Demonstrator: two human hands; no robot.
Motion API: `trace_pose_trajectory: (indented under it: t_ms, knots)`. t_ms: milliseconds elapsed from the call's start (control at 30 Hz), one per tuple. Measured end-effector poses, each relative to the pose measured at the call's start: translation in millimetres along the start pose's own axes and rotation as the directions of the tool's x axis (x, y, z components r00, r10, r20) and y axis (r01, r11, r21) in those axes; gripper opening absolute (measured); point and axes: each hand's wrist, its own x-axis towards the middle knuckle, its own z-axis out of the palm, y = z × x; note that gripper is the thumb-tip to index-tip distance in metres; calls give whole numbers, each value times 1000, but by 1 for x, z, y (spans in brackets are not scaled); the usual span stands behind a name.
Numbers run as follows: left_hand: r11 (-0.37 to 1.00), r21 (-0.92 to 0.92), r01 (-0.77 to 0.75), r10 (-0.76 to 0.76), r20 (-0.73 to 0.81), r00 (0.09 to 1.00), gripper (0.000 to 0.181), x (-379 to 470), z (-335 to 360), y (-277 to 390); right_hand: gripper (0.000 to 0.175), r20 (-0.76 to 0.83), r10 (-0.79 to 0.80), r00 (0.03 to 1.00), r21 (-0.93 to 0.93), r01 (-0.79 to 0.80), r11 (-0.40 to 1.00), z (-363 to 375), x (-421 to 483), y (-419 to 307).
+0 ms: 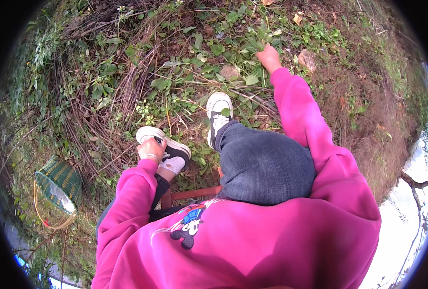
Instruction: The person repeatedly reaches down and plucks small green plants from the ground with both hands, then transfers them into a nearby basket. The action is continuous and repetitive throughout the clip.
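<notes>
My right hand [269,57] reaches far out over the ground, its fingers closed around a tuft of leafy green weeds [258,44]. My left hand [151,148], with a band at the wrist, rests at my left canvas shoe [174,149]. Its fingers are curled, and whether anything is in them is hidden. My right shoe [219,110] stands on the ground between the two hands, with a leaf on its laces.
A green woven basket [63,180] with a hoop handle lies tilted at the left. Stones [306,60] sit near my right hand. Dry stalks [136,72] cover the ground ahead. Under me is part of a reddish stool frame [194,193].
</notes>
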Motion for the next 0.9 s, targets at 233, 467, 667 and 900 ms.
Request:
trace_pose_trajectory:
  t_ms: [233, 467, 667, 900]
  knots:
    - [1000, 2, -9, 10, -21, 1000, 60, 0, -2, 1, 48, 222, -48, 974, -148, 82, 986, 41, -18, -32]
    - [1000, 4, 31, -31, 8, 999, 59, -1, -5, 3, 24, 360, -13, 933, 698, -260, 668, -37, -16, -2]
    - [1000, 4, 6, -6, -15, 1000, 58, -1, -3, 2, 49, 238, 81, 968, 125, -113, 986, 26, -7, -5]
    - [1000, 13, -8, 8, -29, 1000, 58, -1, -3, 0, 23, 290, 29, 957, 567, -196, 800, 6, -15, -17]
